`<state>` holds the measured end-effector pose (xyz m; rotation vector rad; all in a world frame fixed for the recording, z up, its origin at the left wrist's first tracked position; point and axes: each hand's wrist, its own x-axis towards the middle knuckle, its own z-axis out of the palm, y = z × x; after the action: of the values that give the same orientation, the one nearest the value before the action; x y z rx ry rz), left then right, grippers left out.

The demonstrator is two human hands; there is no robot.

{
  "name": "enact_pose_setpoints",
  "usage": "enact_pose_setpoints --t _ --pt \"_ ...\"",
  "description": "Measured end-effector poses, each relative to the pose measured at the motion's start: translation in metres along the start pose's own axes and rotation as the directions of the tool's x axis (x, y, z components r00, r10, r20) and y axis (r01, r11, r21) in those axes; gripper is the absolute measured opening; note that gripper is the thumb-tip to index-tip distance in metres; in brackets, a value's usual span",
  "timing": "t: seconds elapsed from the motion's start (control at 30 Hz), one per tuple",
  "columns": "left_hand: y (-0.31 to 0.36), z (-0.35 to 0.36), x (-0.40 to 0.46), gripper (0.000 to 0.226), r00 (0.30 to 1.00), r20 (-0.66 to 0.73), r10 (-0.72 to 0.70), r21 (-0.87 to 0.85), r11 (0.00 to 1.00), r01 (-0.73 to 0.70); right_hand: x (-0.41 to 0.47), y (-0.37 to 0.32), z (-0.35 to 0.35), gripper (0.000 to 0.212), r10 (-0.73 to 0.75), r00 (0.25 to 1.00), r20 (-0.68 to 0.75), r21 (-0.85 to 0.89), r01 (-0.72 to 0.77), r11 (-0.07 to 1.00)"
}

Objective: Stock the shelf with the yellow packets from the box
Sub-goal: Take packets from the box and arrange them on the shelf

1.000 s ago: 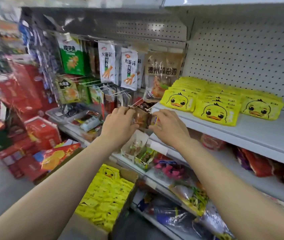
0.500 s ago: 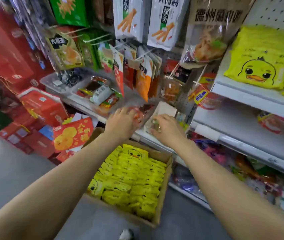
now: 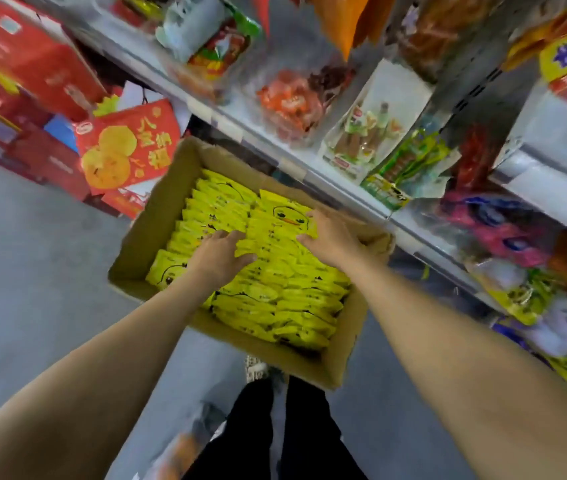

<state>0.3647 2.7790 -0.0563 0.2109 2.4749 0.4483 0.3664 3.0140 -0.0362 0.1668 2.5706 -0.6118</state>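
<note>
Item 1, my left hand (image 3: 218,252): down in the cardboard box (image 3: 157,216), fingers spread and lightly bent on the yellow packets (image 3: 275,299), fingertips pressed into the row; whether they pinch any packet, I cannot tell.

Item 2, my right hand (image 3: 327,237): just beside it, fingers spread over a duck-face packet, no clamp visible.

Item 3, shelf (image 3: 309,168): beyond my fingertips, holding other snacks.

Status, as I judge it: box nearly full; most stocking remains.

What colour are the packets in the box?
Bright yellow packets with a cartoon duck face, clearest in the head view.
</note>
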Motion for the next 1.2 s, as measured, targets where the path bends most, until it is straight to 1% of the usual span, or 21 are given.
enact_pose_setpoints --t 0.1,0.17,0.27,0.3,0.33,0.4,0.43,0.5,0.57,0.6,0.7,0.77,0.87,0.93,1.03,1.13,1.2 --pt "-0.025 0.03 0.006 0.061 0.995 0.083 -0.054 -0.042 0.997 0.058 0.03 0.006 0.025 0.068 0.023 1.0 0.004 0.004 -0.023 1.0" --pt "-0.036 0.049 0.008 0.062 0.986 0.135 -0.095 -0.062 0.993 0.104 0.044 0.008 0.041 0.074 0.025 1.0 0.002 -0.024 -0.025 0.999" --pt "-0.044 0.072 0.008 0.063 0.97 0.196 -0.141 -0.103 0.981 0.163 0.058 0.009 0.057 0.076 0.048 0.995 -0.088 -0.084 -0.055 0.995" --pt "-0.046 0.078 0.008 0.063 0.967 0.205 -0.154 -0.114 0.977 0.179 0.061 0.009 0.06 0.073 0.059 0.992 -0.108 -0.126 -0.073 0.989" --pt "-0.047 0.083 0.008 0.063 0.966 0.203 -0.161 -0.12 0.975 0.188 0.063 0.009 0.063 0.065 0.068 0.99 -0.12 -0.189 -0.09 0.978" --pt "-0.048 0.087 0.009 0.061 0.968 0.188 -0.168 -0.133 0.972 0.194 0.061 0.009 0.069 0.043 0.06 0.987 -0.15 -0.302 -0.104 0.948" --pt "-0.048 0.087 0.009 0.061 0.968 0.183 -0.171 -0.146 0.969 0.198 0.059 0.008 0.071 0.034 0.047 0.984 -0.174 -0.314 -0.101 0.944" --pt "-0.051 0.084 0.01 0.059 0.97 0.17 -0.175 -0.18 0.962 0.205 0.053 0.004 0.074 0.021 0.003 0.978 -0.206 -0.234 -0.052 0.971" --pt "-0.061 0.08 0.01 0.058 0.971 0.147 -0.188 -0.197 0.956 0.215 0.05 -0.004 0.073 0.016 -0.01 0.987 -0.162 -0.07 -0.002 0.998" --pt "-0.068 0.078 0.01 0.057 0.972 0.125 -0.198 -0.187 0.958 0.219 0.049 -0.006 0.073 0.016 0.006 0.992 -0.126 -0.006 -0.007 1.0" --pt "-0.092 0.072 0.013 0.061 0.973 0.062 -0.224 -0.122 0.965 0.23 0.046 -0.004 0.075 0.026 0.032 0.998 -0.052 0.103 -0.027 0.994" --pt "-0.105 0.067 0.014 0.067 0.971 0.089 -0.221 -0.038 0.974 0.225 0.044 -0.001 0.081 0.03 0.033 0.999 -0.004 0.189 -0.032 0.981" --pt "-0.118 0.062 0.02 0.074 0.96 0.172 -0.221 0.105 0.973 0.205 0.043 0.002 0.094 0.033 0.058 0.997 0.058 0.325 -0.074 0.943" --pt "-0.121 0.056 0.025 0.077 0.957 0.177 -0.229 0.18 0.964 0.197 0.041 0.004 0.102 0.034 0.104 0.991 0.086 0.423 -0.131 0.897" --pt "-0.121 0.046 0.03 0.078 0.958 0.168 -0.233 0.296 0.939 0.176 0.034 0.008 0.11 0.04 0.168 0.974 0.152 0.568 -0.225 0.792" --pt "-0.119 0.036 0.033 0.078 0.949 0.168 -0.268 0.401 0.898 0.183 0.026 0.012 0.114 0.053 0.185 0.962 0.201 0.631 -0.271 0.727" --pt "-0.117 0.03 0.033 0.078 0.936 0.165 -0.312 0.455 0.866 0.208 0.022 0.014 0.115 0.058 0.182 0.96 0.214 0.632 -0.278 0.724"
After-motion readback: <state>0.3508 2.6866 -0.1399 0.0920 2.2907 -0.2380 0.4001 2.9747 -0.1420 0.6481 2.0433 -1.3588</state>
